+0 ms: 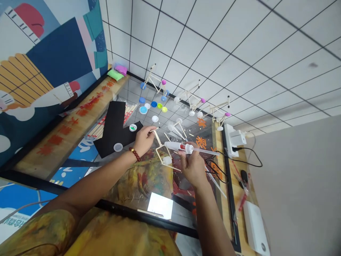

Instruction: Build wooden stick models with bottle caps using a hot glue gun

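My right hand [194, 165] is wrapped round a white hot glue gun [173, 146]; a clear glue stick [205, 151] sticks out of its back end. The gun's nozzle points left, close to a small wooden-stick frame [159, 156] with a white bottle cap [167, 160] on it. My left hand [144, 141], a beaded bracelet on its wrist, pinches a short wooden stick [155, 130] with a dark end at the top of that frame. Whether the nozzle touches the wood, I cannot tell.
Several stick models with caps, such as one with a pink ball [163, 82], stand along the tiled wall. Loose bottle caps [153, 104], black card [113, 124] and bundled sticks [99, 127] lie on the glass tabletop. A power strip [231, 140] with a black cable is at the right.
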`<state>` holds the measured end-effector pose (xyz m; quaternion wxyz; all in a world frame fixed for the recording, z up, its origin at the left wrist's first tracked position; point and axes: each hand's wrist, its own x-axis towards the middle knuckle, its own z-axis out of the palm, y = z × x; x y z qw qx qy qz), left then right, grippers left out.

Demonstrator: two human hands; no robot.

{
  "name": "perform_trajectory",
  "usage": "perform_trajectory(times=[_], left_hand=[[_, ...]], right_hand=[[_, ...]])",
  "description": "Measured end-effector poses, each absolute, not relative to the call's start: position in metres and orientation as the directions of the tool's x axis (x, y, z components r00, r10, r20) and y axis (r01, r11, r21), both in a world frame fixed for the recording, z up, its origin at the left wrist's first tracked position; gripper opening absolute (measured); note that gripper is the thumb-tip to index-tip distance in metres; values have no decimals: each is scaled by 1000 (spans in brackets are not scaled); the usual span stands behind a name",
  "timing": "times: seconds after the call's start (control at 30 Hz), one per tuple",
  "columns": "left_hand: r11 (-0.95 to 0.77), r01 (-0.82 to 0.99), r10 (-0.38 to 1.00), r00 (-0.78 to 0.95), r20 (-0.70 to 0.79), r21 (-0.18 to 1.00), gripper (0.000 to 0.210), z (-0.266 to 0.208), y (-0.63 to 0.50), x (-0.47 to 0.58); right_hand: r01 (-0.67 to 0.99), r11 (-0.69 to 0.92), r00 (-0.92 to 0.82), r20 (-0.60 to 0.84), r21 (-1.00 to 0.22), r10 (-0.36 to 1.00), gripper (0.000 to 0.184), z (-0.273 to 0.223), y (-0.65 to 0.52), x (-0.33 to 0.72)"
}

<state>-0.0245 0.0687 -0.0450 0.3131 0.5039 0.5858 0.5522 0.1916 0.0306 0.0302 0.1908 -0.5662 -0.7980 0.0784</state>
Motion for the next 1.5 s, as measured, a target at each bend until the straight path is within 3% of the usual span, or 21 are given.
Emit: perform_trajectory(times=[0.93, 1.3, 1.5], left_hand=[[-120, 313, 934, -287, 214, 942, 27, -41, 66, -24], [-117, 311, 935, -285, 210, 943, 26, -40, 66, -24], [-122, 312, 935, -282, 214, 942, 26, -40, 66, -24]], right_hand=[[899, 401, -337, 311, -173, 889, 39, 29, 29, 191], [908, 345, -268, 304, -237, 914, 44, 27, 28, 194], [914, 347, -284, 278, -211, 918, 42, 26, 29, 193]])
